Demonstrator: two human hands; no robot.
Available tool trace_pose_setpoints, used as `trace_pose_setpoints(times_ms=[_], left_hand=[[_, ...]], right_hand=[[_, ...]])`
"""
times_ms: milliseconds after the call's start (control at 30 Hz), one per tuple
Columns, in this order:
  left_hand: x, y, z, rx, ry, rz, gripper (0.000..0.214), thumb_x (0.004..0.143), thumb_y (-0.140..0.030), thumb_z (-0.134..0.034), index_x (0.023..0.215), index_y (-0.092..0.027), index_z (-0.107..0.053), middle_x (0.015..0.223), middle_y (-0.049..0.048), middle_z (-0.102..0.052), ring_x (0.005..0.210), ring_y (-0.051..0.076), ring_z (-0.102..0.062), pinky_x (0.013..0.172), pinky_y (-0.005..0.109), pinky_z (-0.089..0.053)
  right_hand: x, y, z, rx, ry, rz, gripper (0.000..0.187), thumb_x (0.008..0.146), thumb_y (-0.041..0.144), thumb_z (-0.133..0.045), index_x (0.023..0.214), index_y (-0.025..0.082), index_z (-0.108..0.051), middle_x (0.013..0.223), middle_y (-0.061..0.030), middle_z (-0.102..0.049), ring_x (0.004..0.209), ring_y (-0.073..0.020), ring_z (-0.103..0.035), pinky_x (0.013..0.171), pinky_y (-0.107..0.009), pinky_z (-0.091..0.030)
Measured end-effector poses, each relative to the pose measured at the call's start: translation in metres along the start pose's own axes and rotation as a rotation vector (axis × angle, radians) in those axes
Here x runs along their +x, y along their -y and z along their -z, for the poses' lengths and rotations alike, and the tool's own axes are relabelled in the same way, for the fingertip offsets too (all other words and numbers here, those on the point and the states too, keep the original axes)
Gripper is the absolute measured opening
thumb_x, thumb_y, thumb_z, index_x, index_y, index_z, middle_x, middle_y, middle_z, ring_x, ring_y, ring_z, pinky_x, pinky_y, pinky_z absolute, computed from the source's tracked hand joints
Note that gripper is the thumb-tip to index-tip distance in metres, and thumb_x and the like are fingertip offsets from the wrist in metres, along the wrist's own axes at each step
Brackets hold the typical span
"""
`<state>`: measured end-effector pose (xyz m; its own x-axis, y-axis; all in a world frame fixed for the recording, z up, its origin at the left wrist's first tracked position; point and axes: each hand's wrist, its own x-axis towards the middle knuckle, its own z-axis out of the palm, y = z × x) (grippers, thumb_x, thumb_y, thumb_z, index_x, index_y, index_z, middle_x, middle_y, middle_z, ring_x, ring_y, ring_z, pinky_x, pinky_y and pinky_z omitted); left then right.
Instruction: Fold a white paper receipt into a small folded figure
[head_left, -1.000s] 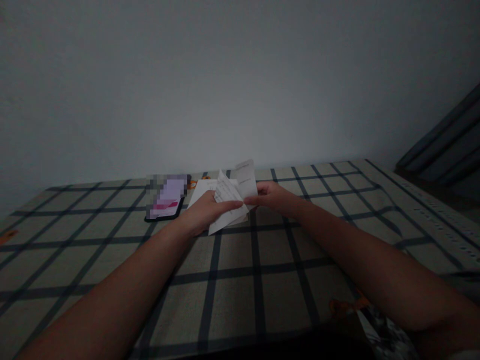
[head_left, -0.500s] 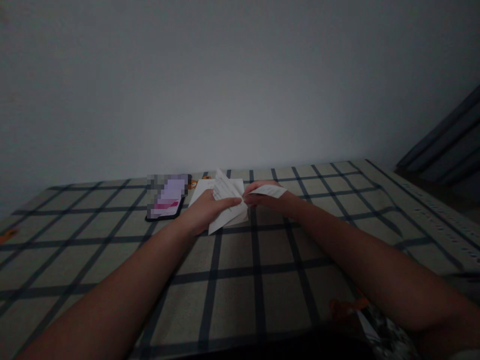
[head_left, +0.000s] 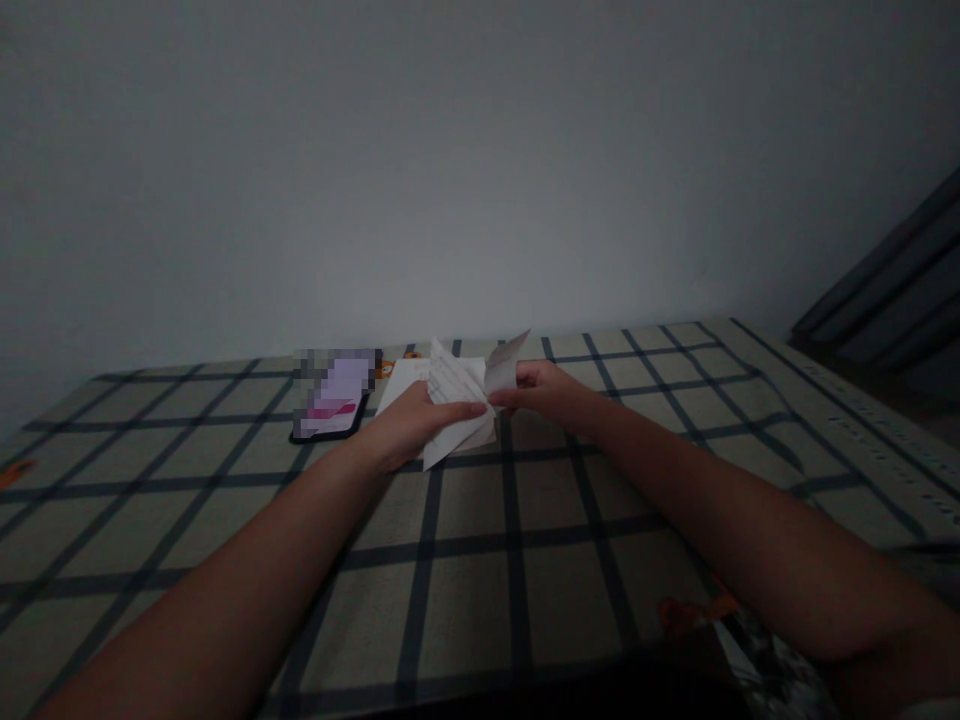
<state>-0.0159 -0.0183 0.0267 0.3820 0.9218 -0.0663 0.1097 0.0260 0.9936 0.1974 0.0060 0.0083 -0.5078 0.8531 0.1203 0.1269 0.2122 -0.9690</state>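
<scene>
Plain grey wall fills the upper half of the frame, and below it we see a surface under a checked cloth (head_left: 525, 520), pale squares crossed by dark lines, in dim light. Two bare forearms reach in from the bottom edge and meet near the middle of the frame. Our left hand (head_left: 401, 425) is closed around a bundle of paper slips (head_left: 454, 400), thumb on top; the slips fan out unevenly and we cannot count them. Our right hand (head_left: 547, 392) pinches a single slip (head_left: 504, 365) between thumb and fingers, its free end tilted up and touching the bundle's right side. One white sheet (head_left: 401, 380) lies flat on the cloth just behind the left hand. One phone (head_left: 334, 400) in a dark case lies just left of that sheet, its screen lit and blurred. At the right edge of the frame stands one dark slatted object (head_left: 885, 300), well apart from the hands.
</scene>
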Motion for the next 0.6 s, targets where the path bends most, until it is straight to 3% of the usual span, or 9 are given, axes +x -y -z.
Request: trace_pose_setpoints(times_ms=[167, 333, 600], left_hand=[[0.001, 0.003, 0.002, 0.013, -0.02, -0.029, 0.055, 0.066, -0.031, -0.079, 0.117, -0.014, -0.066, 0.119, 0.0173, -0.068, 0.105, 0.029, -0.067, 0.096, 0.042, -0.049], [0.0, 0.001, 0.003, -0.037, -0.034, 0.026, 0.051, 0.067, -0.03, -0.079, 0.113, -0.013, -0.067, 0.112, 0.0166, -0.071, 0.097, 0.029, -0.069, 0.091, 0.042, -0.051], [0.0, 0.002, 0.003, 0.006, -0.031, 0.02, 0.045, 0.067, -0.031, -0.078, 0.108, -0.015, -0.069, 0.113, 0.0159, -0.071, 0.098, 0.029, -0.069, 0.092, 0.042, -0.052]], right_hand=[[0.001, -0.001, -0.001, -0.037, 0.017, 0.014, 0.034, 0.073, 0.045, -0.073, 0.086, 0.014, -0.069, 0.079, -0.003, -0.067, 0.069, -0.0118, -0.058, 0.067, -0.026, -0.047], [-0.002, 0.009, -0.007, -0.015, -0.055, 0.047, 0.028, 0.072, 0.04, -0.075, 0.081, 0.016, -0.067, 0.078, -0.0022, -0.067, 0.072, -0.0125, -0.059, 0.068, -0.026, -0.047], [-0.006, 0.02, -0.004, -0.092, 0.008, 0.033, 0.026, 0.076, 0.042, -0.071, 0.078, 0.016, -0.066, 0.073, -0.0006, -0.064, 0.067, -0.011, -0.057, 0.066, -0.025, -0.046]])
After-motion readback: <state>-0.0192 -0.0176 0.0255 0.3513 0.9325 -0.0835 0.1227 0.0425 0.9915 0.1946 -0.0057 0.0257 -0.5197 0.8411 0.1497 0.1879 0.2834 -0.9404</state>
